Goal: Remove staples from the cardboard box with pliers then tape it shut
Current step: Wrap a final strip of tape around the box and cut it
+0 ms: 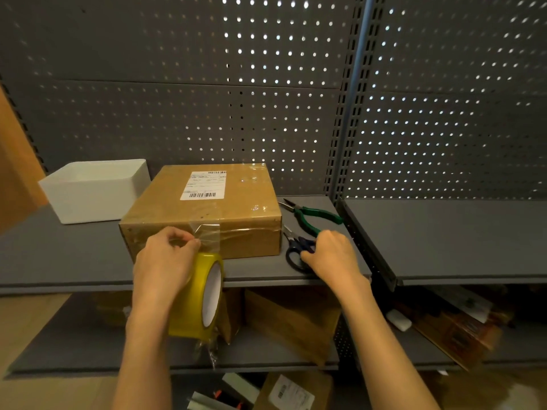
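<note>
A closed cardboard box [207, 208] with a white shipping label sits on the grey shelf [74, 255], clear tape running over its top and down its front face. My left hand [165, 261] pinches the tape strip at the box's front and carries the yellowish tape roll [201, 294], which hangs below the shelf edge. To the right of the box lie green-handled pliers [310, 217]. Just in front of them are dark blue scissors [296, 250], and my right hand [331, 255] has its fingers closed around their handles on the shelf.
A white open bin [94, 190] stands left of the box. Grey pegboard forms the back wall. A second shelf section [458, 241] adjoins on the right. Lower shelves hold cardboard boxes [296, 318] and small items.
</note>
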